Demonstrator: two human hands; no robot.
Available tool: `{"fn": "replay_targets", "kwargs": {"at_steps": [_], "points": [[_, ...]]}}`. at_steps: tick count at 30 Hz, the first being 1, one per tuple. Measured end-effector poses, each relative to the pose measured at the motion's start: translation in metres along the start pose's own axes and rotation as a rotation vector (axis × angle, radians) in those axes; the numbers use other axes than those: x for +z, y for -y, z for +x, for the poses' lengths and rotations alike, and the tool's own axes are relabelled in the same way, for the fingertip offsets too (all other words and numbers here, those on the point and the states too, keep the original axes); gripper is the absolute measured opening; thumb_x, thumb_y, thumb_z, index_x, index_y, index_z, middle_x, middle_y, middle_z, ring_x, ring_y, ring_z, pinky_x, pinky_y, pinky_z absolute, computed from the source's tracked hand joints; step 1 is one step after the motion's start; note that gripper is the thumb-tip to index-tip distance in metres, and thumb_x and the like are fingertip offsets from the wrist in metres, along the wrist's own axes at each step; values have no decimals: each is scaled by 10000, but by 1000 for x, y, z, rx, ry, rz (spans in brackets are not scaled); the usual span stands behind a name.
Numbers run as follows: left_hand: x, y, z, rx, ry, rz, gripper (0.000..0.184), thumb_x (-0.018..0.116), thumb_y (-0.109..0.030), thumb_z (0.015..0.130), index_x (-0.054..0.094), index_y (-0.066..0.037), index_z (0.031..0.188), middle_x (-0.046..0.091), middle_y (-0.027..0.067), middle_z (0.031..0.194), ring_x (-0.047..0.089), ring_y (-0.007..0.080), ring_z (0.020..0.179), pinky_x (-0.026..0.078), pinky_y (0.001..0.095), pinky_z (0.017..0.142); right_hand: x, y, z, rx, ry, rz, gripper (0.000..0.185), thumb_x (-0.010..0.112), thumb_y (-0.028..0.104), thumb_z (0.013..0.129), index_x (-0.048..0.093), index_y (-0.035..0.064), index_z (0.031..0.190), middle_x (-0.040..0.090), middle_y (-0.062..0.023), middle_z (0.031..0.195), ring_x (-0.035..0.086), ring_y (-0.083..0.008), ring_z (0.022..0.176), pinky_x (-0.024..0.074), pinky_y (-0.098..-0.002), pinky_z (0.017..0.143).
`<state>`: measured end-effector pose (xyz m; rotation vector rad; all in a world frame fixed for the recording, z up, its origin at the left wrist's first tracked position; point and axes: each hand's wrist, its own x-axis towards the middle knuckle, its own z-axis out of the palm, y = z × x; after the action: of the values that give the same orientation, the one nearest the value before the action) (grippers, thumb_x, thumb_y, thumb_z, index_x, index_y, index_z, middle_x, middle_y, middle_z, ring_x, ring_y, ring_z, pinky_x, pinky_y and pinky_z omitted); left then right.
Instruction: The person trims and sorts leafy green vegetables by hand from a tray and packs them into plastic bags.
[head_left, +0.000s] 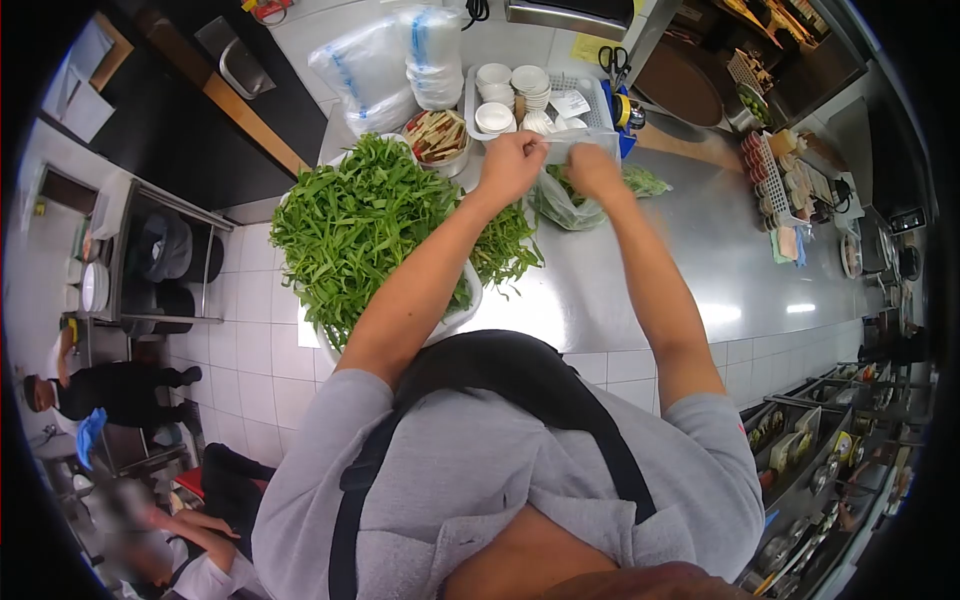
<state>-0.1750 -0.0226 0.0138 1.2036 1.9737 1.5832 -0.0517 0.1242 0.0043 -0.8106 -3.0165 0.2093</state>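
Note:
Both hands are over the steel counter, at the mouth of a clear plastic bag (568, 210) with greens inside. My left hand (513, 165) is closed, pinching one side of the bag's rim. On the other side my right hand (592, 172) is blurred, and its fingers are too smeared to make out. A large heap of leafy greens (365, 235) fills a white tub (470, 300) to the left, partly behind my left forearm. More greens (645, 181) lie on the counter just right of my right hand.
Behind the hands stands a basket (597, 90) of small white bowls (494, 118), beside plastic packs (365, 75) and a container of cut pieces (437, 137). Scissors (613, 62) hang at the back. A condiment rack (768, 180) is at right. Two people (120, 395) (205, 545) are at lower left.

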Motion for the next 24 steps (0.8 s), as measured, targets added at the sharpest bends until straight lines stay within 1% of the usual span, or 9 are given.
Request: {"fn": "replay_targets", "kwargs": {"at_steps": [5,10,12,15,18,19,20,22,24], "points": [[-17,-10,-2,31,102,7,290,716,-206,884,734,-14,1101,730,102,780,680,188,676,539,318,670,62,-26,9,-44,74,268,190,611,85,845,732,18,975,710,-235,975,676,-419,946,514,-474,859],[-134,-59,-65,149,38,96,361,736,-216,897,707,-27,1203,743,77,921,673,138,813,537,296,748,-48,-7,-61,-244,-39,207,286,614,83,929,690,-7,1190,704,-194,1193,677,-341,1087,517,-412,946],[-189,-77,-113,55,-66,132,349,702,-203,956,686,-18,1252,748,77,1061,678,119,921,538,267,847,-76,27,-93,-256,-153,475,228,617,65,944,708,-4,1142,727,-195,1051,695,-354,945,538,-401,850],[-232,-36,-217,-86,-665,54,285,675,-205,987,710,40,1129,735,79,939,635,91,793,515,242,720,-71,95,-118,-288,9,745,211,634,64,955,705,-11,1139,733,-163,1018,694,-254,876,532,-336,800],[-215,19,-294,-240,-919,86,221,660,-155,981,702,23,859,665,7,749,546,58,654,465,238,625,-12,145,-131,-330,239,812,222,652,184,968,711,-13,1052,707,-180,890,645,-250,724,497,-362,669],[-205,30,-311,-198,-889,159,204,660,-99,961,681,14,792,638,-18,710,527,54,641,463,252,608,-1,158,-129,-354,326,684,251,637,230,977,713,-9,1001,681,-179,793,635,-260,677,480,-366,637],[-194,43,-312,73,-878,-121,205,675,-83,943,668,-2,754,634,-13,684,522,54,632,455,266,580,14,173,-132,-387,290,734,256,632,242,976,721,2,982,674,-163,736,637,-254,653,478,-366,615],[-176,59,-331,-119,-818,19,244,739,-146,917,678,-46,703,610,39,633,533,84,582,443,299,537,29,199,-139,-378,315,789,198,695,172,916,729,-15,972,683,-141,719,648,-221,650,498,-350,623],[-186,31,-329,-97,-641,267,340,732,-306,914,666,-69,681,593,87,637,587,250,570,447,384,537,41,218,-141,-338,229,712,227,743,123,865,705,-27,1032,672,-121,738,611,-175,647,488,-326,618]]}}
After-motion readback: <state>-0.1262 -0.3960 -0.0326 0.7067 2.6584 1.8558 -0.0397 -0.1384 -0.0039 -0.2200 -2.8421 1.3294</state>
